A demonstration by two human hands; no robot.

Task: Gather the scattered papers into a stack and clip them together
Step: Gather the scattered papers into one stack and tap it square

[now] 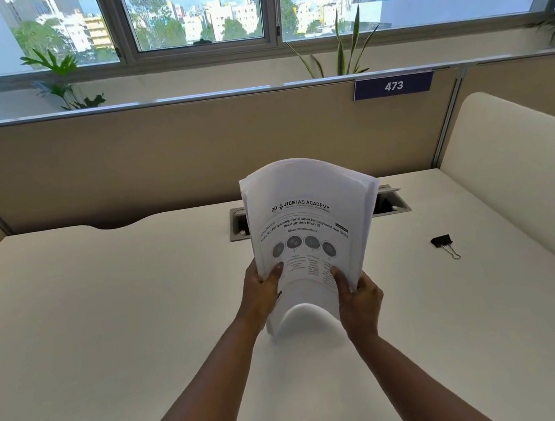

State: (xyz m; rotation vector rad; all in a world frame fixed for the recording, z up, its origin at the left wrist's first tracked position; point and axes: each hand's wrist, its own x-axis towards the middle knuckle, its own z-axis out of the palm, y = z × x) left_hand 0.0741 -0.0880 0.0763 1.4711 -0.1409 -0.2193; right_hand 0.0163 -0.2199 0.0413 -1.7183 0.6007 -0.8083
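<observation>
you stood at a cream desk (107, 321) with a tan partition (156, 155) and windows behind. your left hand (262, 293) and right hand (360, 300) each clamped a side of one bowed paper stack (306, 227), its bottom edge on the desk. one black clip (443, 244) lay well apart, to the right.

Stack of papers (309, 220) at frame centre, above the table (107, 321), left hand (262, 293) and right hand (360, 300) at its lower edges. Binder clip (443, 244) on table, right of stack. Cable slot (389, 202) behind papers.
</observation>
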